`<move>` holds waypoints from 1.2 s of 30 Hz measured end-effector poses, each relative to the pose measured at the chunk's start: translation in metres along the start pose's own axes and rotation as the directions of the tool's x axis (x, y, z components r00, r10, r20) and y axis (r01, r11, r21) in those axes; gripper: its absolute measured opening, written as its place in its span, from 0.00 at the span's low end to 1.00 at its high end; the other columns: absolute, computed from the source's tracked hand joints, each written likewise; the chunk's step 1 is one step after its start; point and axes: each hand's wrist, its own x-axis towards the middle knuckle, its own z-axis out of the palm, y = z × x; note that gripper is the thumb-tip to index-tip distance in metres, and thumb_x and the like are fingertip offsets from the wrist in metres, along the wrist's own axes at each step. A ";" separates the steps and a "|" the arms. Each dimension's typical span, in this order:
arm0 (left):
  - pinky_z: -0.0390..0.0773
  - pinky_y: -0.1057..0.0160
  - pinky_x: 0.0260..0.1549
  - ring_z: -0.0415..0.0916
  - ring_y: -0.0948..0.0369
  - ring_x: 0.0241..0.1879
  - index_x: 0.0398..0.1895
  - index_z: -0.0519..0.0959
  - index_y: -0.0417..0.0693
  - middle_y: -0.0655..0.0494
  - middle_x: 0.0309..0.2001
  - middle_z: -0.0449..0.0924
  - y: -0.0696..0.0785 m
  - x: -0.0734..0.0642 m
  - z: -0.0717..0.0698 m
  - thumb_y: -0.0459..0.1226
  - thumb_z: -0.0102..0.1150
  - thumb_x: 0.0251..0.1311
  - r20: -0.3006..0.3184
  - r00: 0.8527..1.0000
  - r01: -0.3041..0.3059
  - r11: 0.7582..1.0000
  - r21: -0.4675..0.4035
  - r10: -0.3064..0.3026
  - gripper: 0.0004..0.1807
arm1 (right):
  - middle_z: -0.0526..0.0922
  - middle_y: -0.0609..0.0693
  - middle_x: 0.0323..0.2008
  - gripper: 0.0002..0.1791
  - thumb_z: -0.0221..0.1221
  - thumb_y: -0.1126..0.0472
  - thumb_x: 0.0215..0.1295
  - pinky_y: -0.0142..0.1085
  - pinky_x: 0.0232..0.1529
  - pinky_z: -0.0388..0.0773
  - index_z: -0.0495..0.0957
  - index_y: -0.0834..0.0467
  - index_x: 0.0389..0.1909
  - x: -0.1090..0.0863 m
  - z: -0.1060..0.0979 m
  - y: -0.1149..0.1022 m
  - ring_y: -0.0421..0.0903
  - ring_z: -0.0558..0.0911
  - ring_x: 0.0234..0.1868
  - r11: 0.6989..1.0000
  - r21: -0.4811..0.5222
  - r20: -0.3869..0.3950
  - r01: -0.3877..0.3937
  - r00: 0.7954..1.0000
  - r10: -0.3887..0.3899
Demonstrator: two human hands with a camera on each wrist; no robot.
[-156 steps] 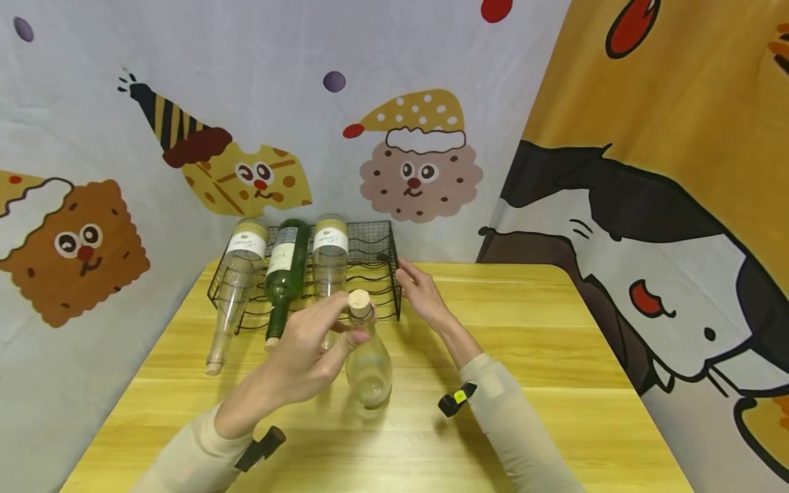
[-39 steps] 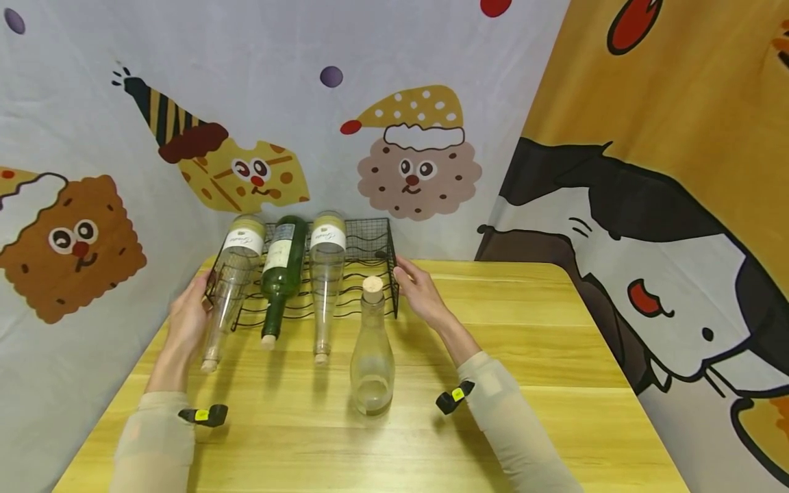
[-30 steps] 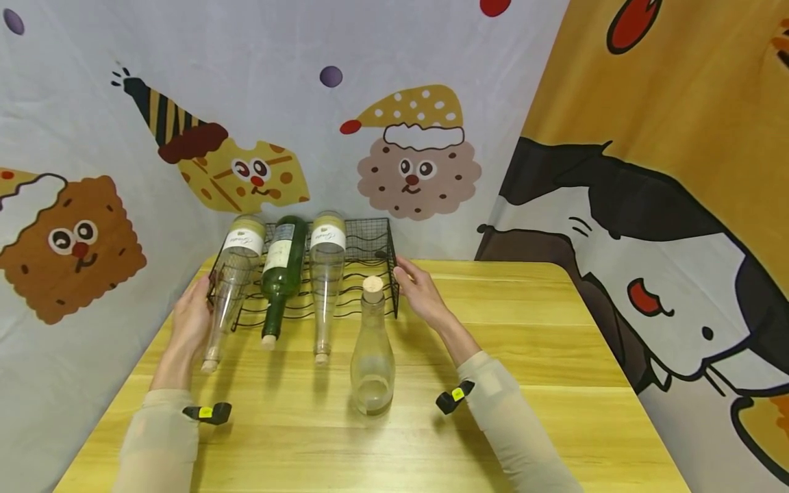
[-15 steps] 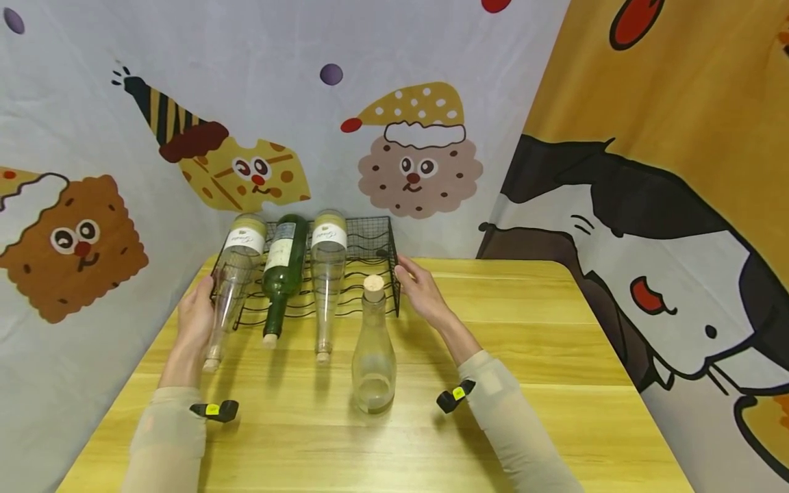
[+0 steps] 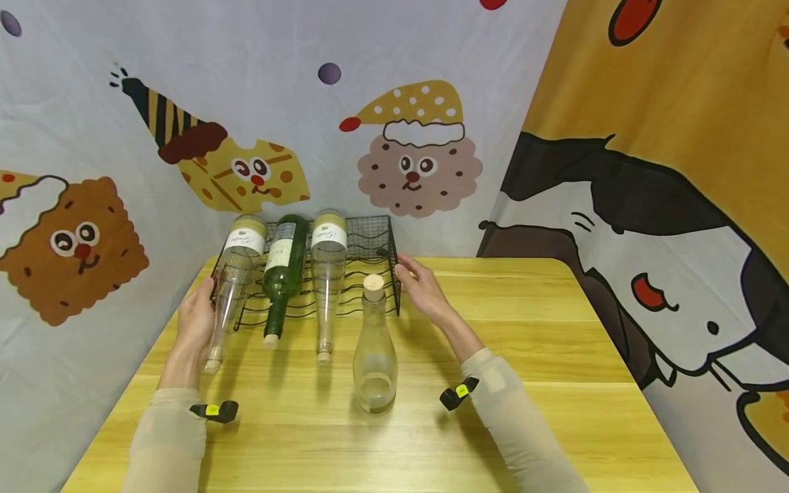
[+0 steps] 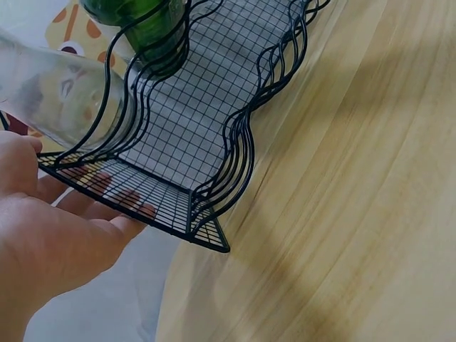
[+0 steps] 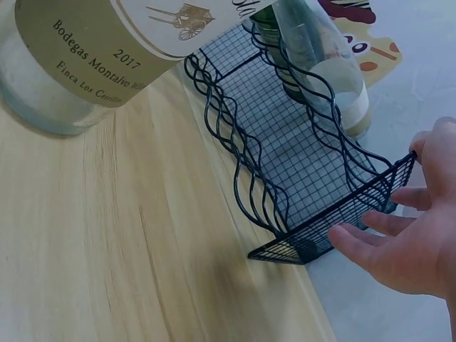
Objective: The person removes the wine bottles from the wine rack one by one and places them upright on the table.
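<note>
A black wire wine rack [image 5: 371,270] stands at the back of the wooden table, with a hand on either side. My left hand [image 5: 196,318] lays its fingers [image 6: 96,206] along the outside of the left mesh panel, thumb near the rim. Against the opposite panel my right hand [image 5: 425,287] rests its fingertips [image 7: 349,239]. Three corked bottles lie in the rack, necks toward me: a clear one [image 5: 245,241] at left, a green wine bottle [image 5: 280,257], then another clear one [image 5: 329,239]. A clear corked bottle [image 5: 374,359] stands upright in front.
The wooden table [image 5: 555,329] spreads to the right of the rack and toward me. A printed cloth [image 5: 271,41] with cartoon figures hangs right behind the rack. The standing bottle's label [image 7: 107,53] shows large in the right wrist view.
My left hand has let go of the clear corked bottle, which now stands on the table, and has moved left to the rack's side. The right hand stays at the other side.
</note>
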 end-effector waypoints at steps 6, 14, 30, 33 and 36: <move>0.83 0.64 0.34 0.74 0.65 0.42 0.91 0.63 0.57 0.53 0.70 0.73 0.001 0.000 0.000 0.67 0.38 0.87 -0.008 1.000 0.000 1.000 0.010 0.000 0.41 | 0.73 0.59 0.84 0.31 0.52 0.45 0.93 0.59 0.84 0.76 0.69 0.54 0.86 -0.007 -0.009 -0.006 0.64 0.75 0.83 0.997 -0.062 -0.034 0.040 0.998 -0.043; 0.83 0.65 0.33 0.74 0.65 0.37 0.92 0.62 0.54 0.66 0.51 0.71 0.007 -0.004 0.002 0.67 0.38 0.87 -0.013 1.000 0.027 1.000 0.015 -0.026 0.43 | 0.76 0.57 0.82 0.30 0.51 0.44 0.93 0.60 0.87 0.71 0.71 0.55 0.85 -0.025 -0.031 -0.020 0.60 0.75 0.83 0.986 -0.055 -0.046 0.154 0.987 -0.157; 0.82 0.67 0.31 0.74 0.67 0.35 0.84 0.75 0.59 0.71 0.49 0.75 0.004 -0.002 0.004 0.65 0.43 0.87 -0.085 0.996 0.023 1.000 -0.005 -0.023 0.36 | 0.80 0.62 0.78 0.27 0.46 0.59 0.93 0.62 0.86 0.71 0.69 0.64 0.83 -0.064 -0.031 -0.069 0.66 0.77 0.81 0.924 0.055 0.045 0.378 0.924 -0.380; 0.82 0.67 0.29 0.74 0.67 0.33 0.84 0.75 0.57 0.71 0.45 0.75 0.005 -0.003 0.005 0.64 0.43 0.87 -0.097 0.995 0.031 0.999 -0.021 -0.033 0.35 | 0.79 0.64 0.78 0.28 0.44 0.61 0.92 0.58 0.86 0.72 0.68 0.67 0.83 -0.068 -0.029 -0.074 0.67 0.77 0.80 0.907 0.068 0.061 0.416 0.906 -0.420; 0.81 0.69 0.32 0.74 0.67 0.36 0.84 0.74 0.56 0.70 0.46 0.75 0.005 -0.003 0.007 0.63 0.42 0.88 -0.109 0.993 0.039 0.999 -0.022 -0.041 0.36 | 0.79 0.65 0.78 0.28 0.43 0.61 0.90 0.49 0.86 0.74 0.68 0.66 0.83 -0.073 -0.027 -0.078 0.64 0.78 0.80 0.895 0.078 0.077 0.439 0.893 -0.444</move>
